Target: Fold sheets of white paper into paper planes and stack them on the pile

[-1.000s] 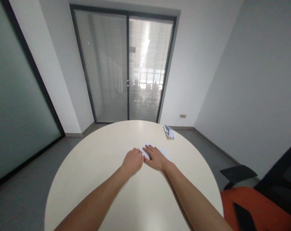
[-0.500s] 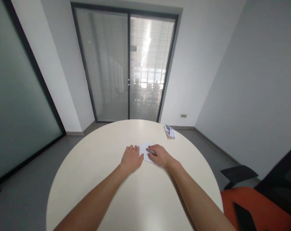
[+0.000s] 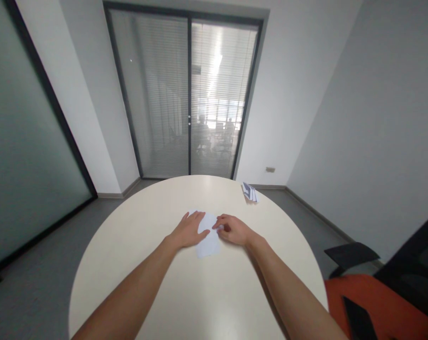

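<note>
A small white sheet of paper (image 3: 207, 245) lies on the round table with its long side running away from me. My left hand (image 3: 190, 230) rests over its left part, fingers stretched out and spread, thumb reaching across the sheet. At the paper's right edge is my right hand (image 3: 232, 229), its fingers bent and thumb and forefinger close together on that edge. The palm side of this hand is hidden, so the exact hold is hard to see.
Beyond my right hand, a folded white and dark paper piece (image 3: 250, 193) sits near the rim of the cream table (image 3: 143, 212). An orange chair (image 3: 387, 307) with black armrests stands at the right. Glass panels with blinds (image 3: 150, 104) are behind the table.
The paper has turned or opened out and now extends nearer to me. My left hand has shifted left and spread its fingers; the right hand's fingers have drawn closer together at the paper's edge.
</note>
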`<control>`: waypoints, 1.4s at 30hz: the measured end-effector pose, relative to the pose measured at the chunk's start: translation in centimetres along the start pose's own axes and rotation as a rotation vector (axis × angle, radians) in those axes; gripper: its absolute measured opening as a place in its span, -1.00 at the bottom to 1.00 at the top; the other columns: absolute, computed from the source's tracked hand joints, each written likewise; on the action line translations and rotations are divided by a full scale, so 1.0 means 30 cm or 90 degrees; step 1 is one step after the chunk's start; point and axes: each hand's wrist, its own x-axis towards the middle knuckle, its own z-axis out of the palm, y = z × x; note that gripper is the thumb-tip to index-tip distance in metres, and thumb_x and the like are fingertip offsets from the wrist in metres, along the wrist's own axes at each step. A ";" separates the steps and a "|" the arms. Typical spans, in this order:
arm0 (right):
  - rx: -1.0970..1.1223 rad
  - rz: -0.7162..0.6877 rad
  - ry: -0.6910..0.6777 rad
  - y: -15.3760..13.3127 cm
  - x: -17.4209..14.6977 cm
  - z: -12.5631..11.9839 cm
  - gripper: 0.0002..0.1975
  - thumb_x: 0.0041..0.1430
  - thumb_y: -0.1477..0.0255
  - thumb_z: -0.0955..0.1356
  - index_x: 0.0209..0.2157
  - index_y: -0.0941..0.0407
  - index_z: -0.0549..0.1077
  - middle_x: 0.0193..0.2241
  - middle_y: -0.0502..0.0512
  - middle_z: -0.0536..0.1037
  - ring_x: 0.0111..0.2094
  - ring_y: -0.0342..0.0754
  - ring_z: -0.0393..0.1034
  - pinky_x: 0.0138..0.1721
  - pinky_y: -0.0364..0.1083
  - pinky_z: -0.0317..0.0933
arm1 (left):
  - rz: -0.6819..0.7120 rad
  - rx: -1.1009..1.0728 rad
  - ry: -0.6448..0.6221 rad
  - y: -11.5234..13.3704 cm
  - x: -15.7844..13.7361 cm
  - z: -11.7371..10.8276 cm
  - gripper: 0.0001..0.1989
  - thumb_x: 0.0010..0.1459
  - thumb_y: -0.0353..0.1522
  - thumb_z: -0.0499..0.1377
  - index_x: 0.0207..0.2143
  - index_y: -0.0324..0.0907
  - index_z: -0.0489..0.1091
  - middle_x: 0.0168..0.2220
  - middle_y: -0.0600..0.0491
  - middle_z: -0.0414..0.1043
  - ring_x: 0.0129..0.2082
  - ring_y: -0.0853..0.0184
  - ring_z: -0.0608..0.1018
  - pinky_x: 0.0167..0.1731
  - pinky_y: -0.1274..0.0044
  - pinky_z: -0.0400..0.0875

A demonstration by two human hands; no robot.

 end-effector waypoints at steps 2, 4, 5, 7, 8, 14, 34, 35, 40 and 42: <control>-0.019 -0.011 0.017 -0.011 -0.001 0.000 -0.68 0.10 0.50 0.34 -0.10 0.10 0.56 -0.11 0.16 0.57 -0.17 0.02 0.48 -0.04 0.01 0.33 | 0.037 -0.041 -0.024 0.004 -0.002 0.000 -0.34 0.24 -0.09 0.09 0.31 -0.14 0.10 0.33 -0.11 0.17 0.35 0.09 0.18 0.32 0.19 -0.03; -0.022 -0.032 0.032 -0.010 -0.001 0.007 -0.55 0.07 0.51 0.35 0.04 0.13 0.47 -0.01 0.21 0.53 0.02 0.10 0.41 0.10 0.07 0.25 | 0.070 -0.073 -0.037 0.010 -0.003 0.000 -0.30 0.23 -0.10 0.12 0.34 -0.14 0.06 0.36 -0.11 0.13 0.36 0.09 0.16 0.33 0.19 -0.04; -0.018 -0.036 0.034 -0.006 -0.002 0.011 -0.48 0.05 0.51 0.35 0.11 0.14 0.41 0.07 0.24 0.50 0.11 0.13 0.35 0.16 0.10 0.20 | 0.082 -0.085 -0.040 0.013 -0.004 -0.001 -0.29 0.23 -0.11 0.13 0.35 -0.14 0.04 0.36 -0.11 0.11 0.37 0.08 0.15 0.33 0.18 -0.04; -0.007 -0.026 0.026 0.007 -0.002 0.020 -0.39 0.04 0.51 0.34 0.18 0.16 0.32 0.16 0.27 0.43 0.20 0.16 0.28 0.22 0.14 0.14 | 0.097 -0.099 -0.038 0.019 -0.003 -0.003 -0.27 0.23 -0.12 0.15 0.36 -0.15 0.02 0.36 -0.12 0.11 0.36 0.07 0.16 0.32 0.18 0.00; -0.006 -0.016 0.018 0.014 -0.002 0.023 -0.38 0.05 0.50 0.34 0.20 0.16 0.31 0.17 0.27 0.42 0.21 0.16 0.27 0.23 0.15 0.12 | 0.104 -0.101 -0.031 0.022 -0.003 -0.005 -0.27 0.22 -0.13 0.16 0.36 -0.15 0.03 0.35 -0.13 0.13 0.35 0.06 0.18 0.31 0.19 0.03; -0.095 -0.003 -0.020 0.037 0.000 0.018 -0.43 0.19 0.33 0.32 0.23 0.18 0.30 0.22 0.27 0.38 0.25 0.13 0.23 0.34 0.16 -0.07 | 0.148 -0.059 0.070 0.034 0.010 -0.010 -0.51 0.22 -0.24 0.21 0.19 -0.13 0.29 0.14 -0.08 0.42 0.14 0.13 0.43 0.18 0.28 0.26; -0.328 0.245 0.012 0.109 -0.020 0.009 -0.45 0.37 0.21 0.16 0.22 0.27 0.32 0.25 0.34 0.33 0.31 0.12 0.12 0.36 0.06 -0.18 | 0.217 -0.057 0.030 0.032 -0.005 -0.027 -0.76 0.25 -0.27 0.18 -0.06 -0.10 0.47 0.00 0.03 0.53 0.04 0.23 0.50 0.10 0.41 0.36; -0.331 0.253 0.013 0.108 -0.020 0.008 -0.45 0.37 0.21 0.15 0.22 0.26 0.32 0.25 0.34 0.33 0.31 0.12 0.12 0.36 0.06 -0.18 | 0.212 -0.055 0.030 0.031 -0.004 -0.026 -0.78 0.27 -0.28 0.16 -0.07 -0.10 0.48 0.00 0.02 0.53 0.04 0.24 0.51 0.10 0.42 0.36; -0.316 0.297 0.018 0.094 -0.018 0.011 -0.35 0.35 0.04 0.13 0.20 0.23 0.34 0.26 0.34 0.31 0.32 0.18 0.09 0.33 0.12 -0.15 | 0.200 -0.066 0.030 0.027 -0.003 -0.021 -0.77 0.26 -0.26 0.17 -0.07 -0.09 0.49 0.03 0.02 0.53 0.06 0.24 0.50 0.11 0.42 0.35; -0.313 0.301 0.021 0.082 -0.017 0.015 -0.22 0.28 -0.09 0.15 0.22 0.26 0.33 0.27 0.38 0.28 0.33 0.26 0.06 0.31 0.15 -0.11 | 0.197 -0.079 0.028 0.025 -0.003 -0.021 -0.76 0.24 -0.26 0.20 -0.07 -0.09 0.50 0.03 0.04 0.53 0.06 0.24 0.50 0.11 0.43 0.34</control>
